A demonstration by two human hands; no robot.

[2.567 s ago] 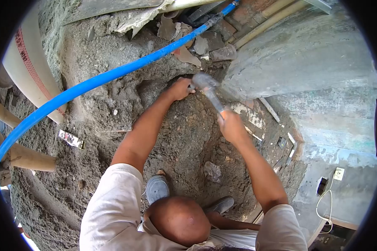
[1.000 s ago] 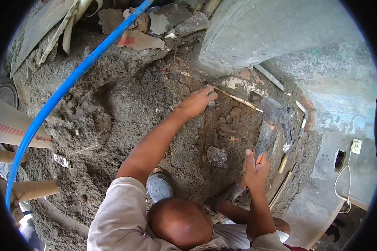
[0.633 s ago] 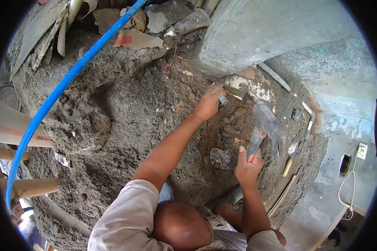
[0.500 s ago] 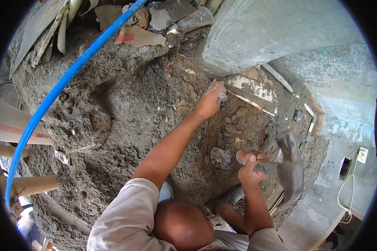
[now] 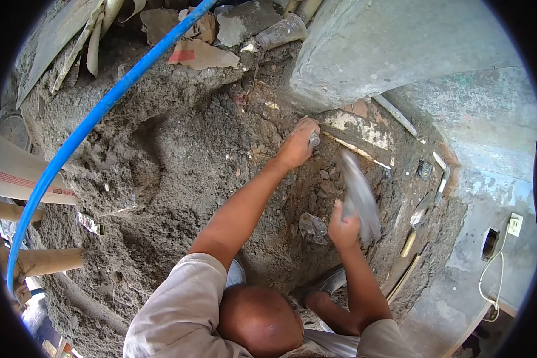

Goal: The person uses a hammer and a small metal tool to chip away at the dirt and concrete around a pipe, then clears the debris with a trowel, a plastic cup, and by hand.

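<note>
My left hand [image 5: 299,143] is closed around a chisel [image 5: 315,139], whose round grey end sticks out of the fist; the rest of it is hidden by the fingers and dirt. My right hand [image 5: 343,228] grips the handle of a hammer [image 5: 363,197], its grey head smeared by motion. The hammer head is in the air to the lower right of my left hand, apart from the chisel. Just right of the left hand, a thin pale stick [image 5: 357,149] lies on the dug soil [image 5: 203,143]. A crumpled clear plastic piece [image 5: 313,228] lies left of the right hand.
A blue pipe [image 5: 101,109] arches across the left side. At the upper right stands a concrete block [image 5: 388,48] against a wall. A trowel [image 5: 416,224], a small black-and-yellow device [image 5: 424,169] and a white pipe piece [image 5: 442,179] lie on the right. Torn cardboard [image 5: 204,55] lies at the top.
The hammer has swung left and upward toward my left hand, with my right hand shifting slightly left. The trowel on the right has come into view. My left hand has stayed nearly in place.
</note>
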